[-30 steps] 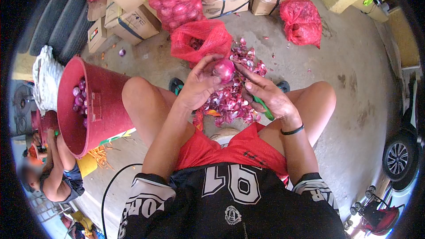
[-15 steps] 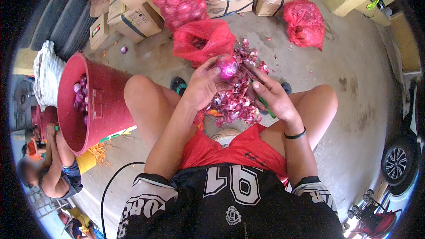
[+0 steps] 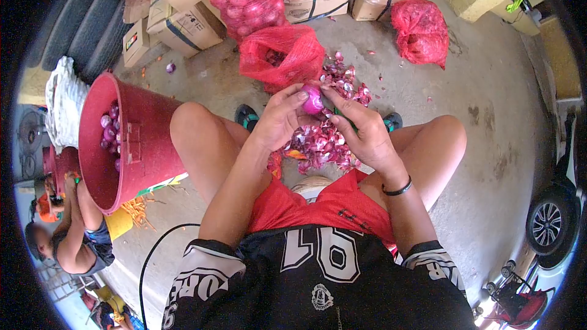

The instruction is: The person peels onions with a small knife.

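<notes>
My left hand (image 3: 279, 117) is closed around a red onion (image 3: 312, 99), its purple surface facing up. My right hand (image 3: 365, 127) grips a small knife (image 3: 353, 126); only part of the green handle shows, and I cannot make out the blade. The right fingertips touch the onion's right side. Below both hands lies a heap of red onion skins (image 3: 324, 146), between my knees. Just beyond the hands stands a red mesh sack (image 3: 282, 55), its mouth open, with some dark skins inside.
A tall red bin (image 3: 150, 140) with several onions (image 3: 110, 128) is at my left. A full onion sack (image 3: 247, 0), cardboard boxes (image 3: 318, 6) and another red sack (image 3: 420, 32) stand ahead. A person (image 3: 76, 226) sits at far left; a car wheel (image 3: 546, 226) is far right.
My right hand has moved left and up against the onion, with the knife now closer to it. The onion has turned slightly in my left hand.
</notes>
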Tool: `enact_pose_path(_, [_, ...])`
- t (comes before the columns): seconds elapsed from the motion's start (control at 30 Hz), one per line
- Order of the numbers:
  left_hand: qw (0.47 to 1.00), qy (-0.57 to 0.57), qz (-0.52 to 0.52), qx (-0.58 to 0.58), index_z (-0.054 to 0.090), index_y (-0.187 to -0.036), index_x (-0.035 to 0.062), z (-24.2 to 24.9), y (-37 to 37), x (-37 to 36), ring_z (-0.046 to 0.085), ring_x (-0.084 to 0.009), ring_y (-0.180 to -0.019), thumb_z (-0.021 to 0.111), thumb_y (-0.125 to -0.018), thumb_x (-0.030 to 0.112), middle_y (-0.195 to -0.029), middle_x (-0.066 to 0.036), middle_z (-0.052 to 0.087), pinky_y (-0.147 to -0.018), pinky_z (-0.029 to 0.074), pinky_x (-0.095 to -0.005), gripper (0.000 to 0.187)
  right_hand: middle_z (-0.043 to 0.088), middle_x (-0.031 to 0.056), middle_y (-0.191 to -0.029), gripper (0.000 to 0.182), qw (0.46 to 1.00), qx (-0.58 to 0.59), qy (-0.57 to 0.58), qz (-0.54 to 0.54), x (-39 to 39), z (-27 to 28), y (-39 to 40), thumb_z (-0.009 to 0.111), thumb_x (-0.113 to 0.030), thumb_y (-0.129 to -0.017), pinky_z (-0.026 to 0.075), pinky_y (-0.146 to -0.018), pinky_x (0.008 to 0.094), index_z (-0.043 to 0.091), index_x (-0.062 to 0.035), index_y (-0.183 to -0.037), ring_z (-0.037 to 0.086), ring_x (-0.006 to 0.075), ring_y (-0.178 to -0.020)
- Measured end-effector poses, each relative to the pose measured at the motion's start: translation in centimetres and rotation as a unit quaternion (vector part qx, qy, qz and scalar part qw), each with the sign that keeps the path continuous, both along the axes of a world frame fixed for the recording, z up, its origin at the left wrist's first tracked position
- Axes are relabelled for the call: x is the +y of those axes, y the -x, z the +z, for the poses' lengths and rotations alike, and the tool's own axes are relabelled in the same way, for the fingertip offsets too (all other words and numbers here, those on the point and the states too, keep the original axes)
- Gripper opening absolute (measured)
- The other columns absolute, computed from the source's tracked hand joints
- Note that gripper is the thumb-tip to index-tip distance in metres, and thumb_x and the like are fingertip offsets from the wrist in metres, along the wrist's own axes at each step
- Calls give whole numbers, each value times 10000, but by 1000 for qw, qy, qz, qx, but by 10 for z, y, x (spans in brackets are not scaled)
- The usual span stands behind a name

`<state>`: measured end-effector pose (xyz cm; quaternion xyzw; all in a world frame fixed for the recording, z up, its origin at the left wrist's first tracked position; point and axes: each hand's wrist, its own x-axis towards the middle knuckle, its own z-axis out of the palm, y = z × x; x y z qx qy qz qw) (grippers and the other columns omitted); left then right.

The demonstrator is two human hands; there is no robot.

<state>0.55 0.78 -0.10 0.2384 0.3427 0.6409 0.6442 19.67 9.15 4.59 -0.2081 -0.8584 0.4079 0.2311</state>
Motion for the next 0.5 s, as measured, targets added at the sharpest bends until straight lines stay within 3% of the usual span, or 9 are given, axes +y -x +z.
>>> enact_pose_path(0.13, [1000,8,-8,3,502,-1321,43,-6,3,0,660,-192,-1032,555,-965,281,-1187,-84,640,-782,602,-390,431,647,198,-1114,440,999,-21,34,-21,-2,3,-2,586,-63,-911,499,-905,341,531,-48,-1347,647,326,-1027])
enact_pose_path(0.37, [999,10,-30,-4,499,-1314,15,5,8,-2,663,-219,-1029,615,-927,225,-1184,-106,638,-809,592,-391,455,641,149,-1224,360,954,68,289,-35,-4,-1,-3,490,-155,-1009,443,-990,311,534,0,-1330,596,198,-1132])
enact_pose_path(0.43, [999,9,-38,-23,495,-1314,-15,7,7,-3,662,-236,-1028,618,-924,200,-1170,-128,640,-850,579,-394,462,641,158,-1220,382,936,67,343,-45,-1,-2,-5,479,-184,-1020,431,-983,274,503,-22,-1365,583,171,-1144])
enact_pose_path(0.5, [999,6,-42,-2,468,-1346,24,3,8,-4,651,-241,-1063,668,-890,250,-1211,-93,629,-850,575,-380,547,640,163,-1218,402,920,61,383,-53,1,-2,-7,477,-199,-1024,423,-976,242,477,-41,-1394,575,148,-1149])
